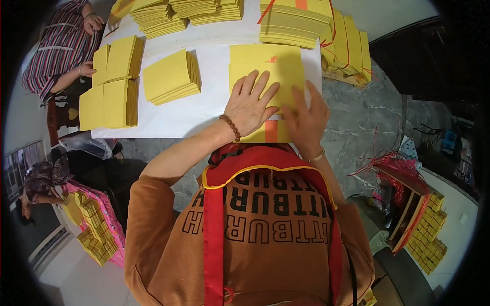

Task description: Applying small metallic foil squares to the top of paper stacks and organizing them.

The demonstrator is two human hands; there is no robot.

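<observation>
Paper (285, 76) pressed at the tabletop's (168, 122) near edge.
By the left hand (247, 107), fingers (262, 80) spread, it is held flat; at its right edge the right hand (310, 120) is blurred, its grip cannot be told. It could be skewed by uneven pressure. Its long axis is pointed near to far.

The yellow sheets (263, 57) look like matt, slightly rough paper, as does the small yellow stack (168, 77), while the white tabletop (168, 118) appears smooth with a faint sheen. The grey floor (357, 120) has a polished, stone-like finish with pale veining, and the clear bag (92, 145) is crinkled, shiny plastic. Soft matt cloth makes up the brown sweatshirt (163, 224) and red apron (214, 229); the bracelet's beads (234, 127) look like smooth brown wood.
</observation>
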